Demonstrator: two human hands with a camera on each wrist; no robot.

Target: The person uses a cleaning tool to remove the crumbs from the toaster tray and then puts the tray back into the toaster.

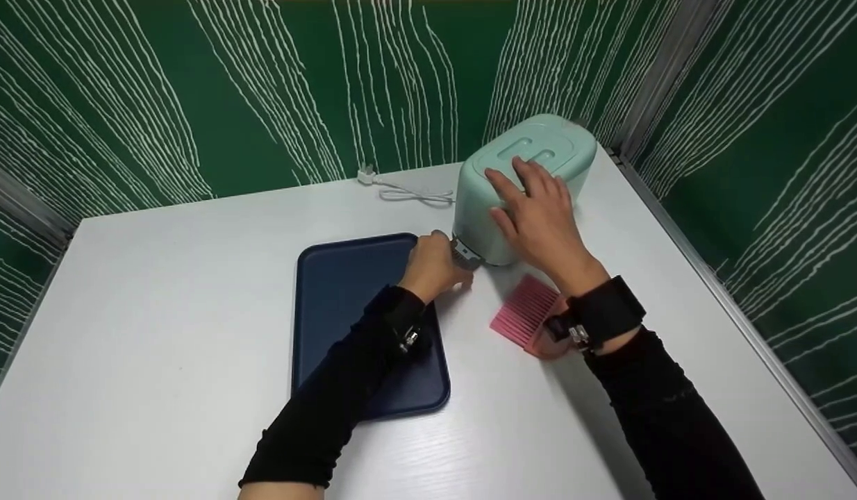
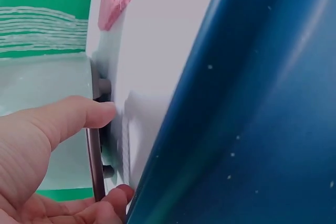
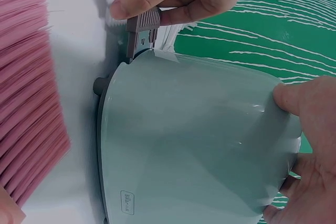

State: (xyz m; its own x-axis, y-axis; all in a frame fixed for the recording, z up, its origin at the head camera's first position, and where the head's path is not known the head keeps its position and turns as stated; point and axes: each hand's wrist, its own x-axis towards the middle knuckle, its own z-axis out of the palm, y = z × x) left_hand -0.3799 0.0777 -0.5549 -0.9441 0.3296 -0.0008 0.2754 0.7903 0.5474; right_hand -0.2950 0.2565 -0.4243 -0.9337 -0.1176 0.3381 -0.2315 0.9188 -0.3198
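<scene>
A mint-green toaster [image 1: 480, 208] with a covered top stands at the back right of the table. Around a grey ribbed piece [image 3: 142, 27] jutting from the low end of the toaster, my left hand [image 1: 432, 267] has its thumb and curled fingers. The left wrist view shows that thumb beside the toaster's dark base edge [image 2: 95, 161], near its small feet. My right hand [image 1: 543, 219] rests spread on the toaster's top, its thumb [image 3: 289, 98] at the upper edge. Just in front of the toaster lies a pink-bristled brush [image 1: 526, 312], partly hidden by the right wrist.
A dark blue tray [image 1: 345, 278] lies flat on the white table [image 1: 178, 333], beneath my left forearm. Behind it a white plug [image 1: 366, 175] and bundled cord [image 1: 414, 196] lie by the toaster. Green walls [image 1: 262, 90] with white streaks border the table.
</scene>
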